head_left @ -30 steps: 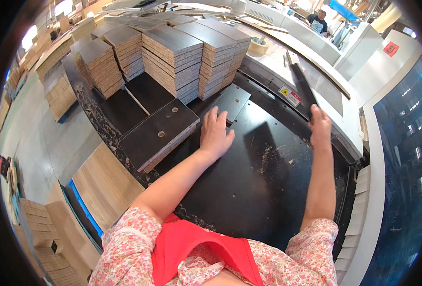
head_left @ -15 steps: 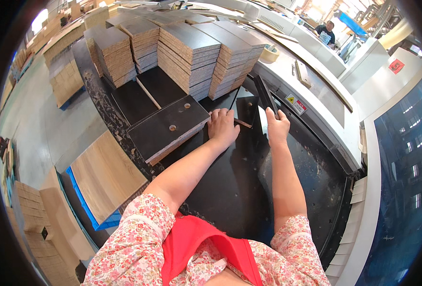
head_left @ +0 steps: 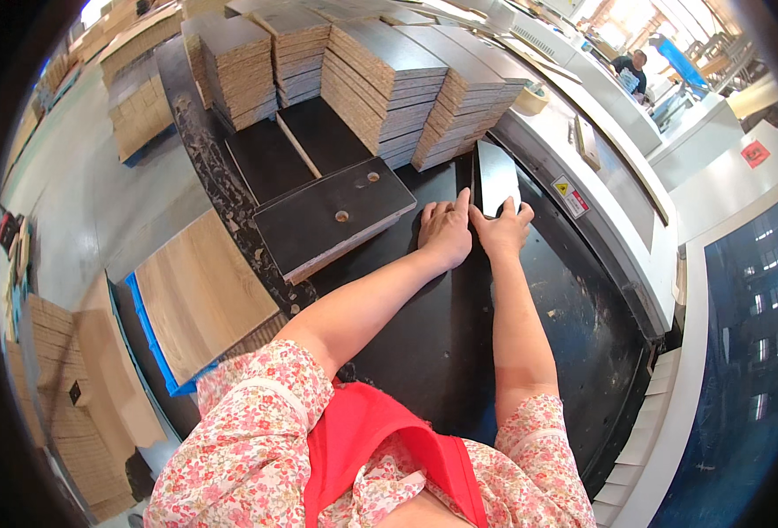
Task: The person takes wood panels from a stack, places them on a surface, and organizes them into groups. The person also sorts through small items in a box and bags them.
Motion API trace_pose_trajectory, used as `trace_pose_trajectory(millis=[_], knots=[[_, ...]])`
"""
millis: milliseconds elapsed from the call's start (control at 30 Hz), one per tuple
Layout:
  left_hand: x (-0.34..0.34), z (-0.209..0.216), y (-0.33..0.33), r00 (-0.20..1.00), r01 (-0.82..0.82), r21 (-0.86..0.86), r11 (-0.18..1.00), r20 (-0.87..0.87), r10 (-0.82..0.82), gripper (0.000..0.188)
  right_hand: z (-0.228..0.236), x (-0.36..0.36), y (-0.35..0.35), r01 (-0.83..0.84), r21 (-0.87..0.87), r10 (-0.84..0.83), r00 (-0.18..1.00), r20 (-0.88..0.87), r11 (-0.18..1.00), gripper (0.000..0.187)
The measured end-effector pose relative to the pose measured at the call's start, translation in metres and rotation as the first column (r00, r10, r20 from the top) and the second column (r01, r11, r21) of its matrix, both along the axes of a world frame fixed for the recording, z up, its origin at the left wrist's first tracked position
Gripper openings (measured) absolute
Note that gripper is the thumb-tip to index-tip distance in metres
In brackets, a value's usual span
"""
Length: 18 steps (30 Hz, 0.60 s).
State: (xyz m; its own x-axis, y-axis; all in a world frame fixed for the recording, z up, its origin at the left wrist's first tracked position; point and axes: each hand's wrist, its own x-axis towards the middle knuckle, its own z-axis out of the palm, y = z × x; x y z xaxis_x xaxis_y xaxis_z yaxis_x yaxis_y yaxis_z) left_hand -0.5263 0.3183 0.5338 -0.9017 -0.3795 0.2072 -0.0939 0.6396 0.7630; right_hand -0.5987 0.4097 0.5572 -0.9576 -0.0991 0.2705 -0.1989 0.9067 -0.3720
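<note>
A narrow dark panel (head_left: 497, 176) with a shiny upper face lies at the back of the black table surface (head_left: 424, 352). My right hand (head_left: 505, 231) grips its near end, thumb toward the left side and fingers over the right. Close against the panel's left edge is my left hand (head_left: 448, 236), its index finger stretched forward and its other fingers apart on the dark surface. Whether anything lies under the panel is hidden. To the left of my left hand, a black board (head_left: 318, 220) with two round holes tops a low stack.
Stacks of cut particleboard (head_left: 389, 88) stand at the back. Right of the table runs a pale machine bed (head_left: 617, 185) with a warning label. A wood-grain board (head_left: 204, 295) lies at the left. A person (head_left: 631, 72) is far off at the right.
My right hand has lowered the raised panel, so its shiny face now shows upward. My left hand has shifted toward it, and the two hands are now side by side. The view has turned slightly.
</note>
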Motion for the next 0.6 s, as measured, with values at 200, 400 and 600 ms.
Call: trace_pose_trajectory(millis=[200,400,600], knots=[[0.010,0.005,-0.005,0.999,-0.020,0.142,0.990,-0.038,0.026,0.064,-0.004,0.004,-0.003,0.039,0.064,-0.037,0.999,-0.040,0.997,0.094],[0.036,-0.001,-0.015,0.988,-0.012,0.012,1.000,-0.156,0.014,0.053,-0.004,0.015,-0.013,0.106,0.077,-0.095,0.986,-0.134,0.991,0.091],[0.047,-0.008,-0.022,0.937,0.061,-0.098,0.993,-0.337,-0.091,0.035,-0.019,0.000,0.005,-0.034,-0.110,0.008,0.972,-0.235,0.993,0.067]])
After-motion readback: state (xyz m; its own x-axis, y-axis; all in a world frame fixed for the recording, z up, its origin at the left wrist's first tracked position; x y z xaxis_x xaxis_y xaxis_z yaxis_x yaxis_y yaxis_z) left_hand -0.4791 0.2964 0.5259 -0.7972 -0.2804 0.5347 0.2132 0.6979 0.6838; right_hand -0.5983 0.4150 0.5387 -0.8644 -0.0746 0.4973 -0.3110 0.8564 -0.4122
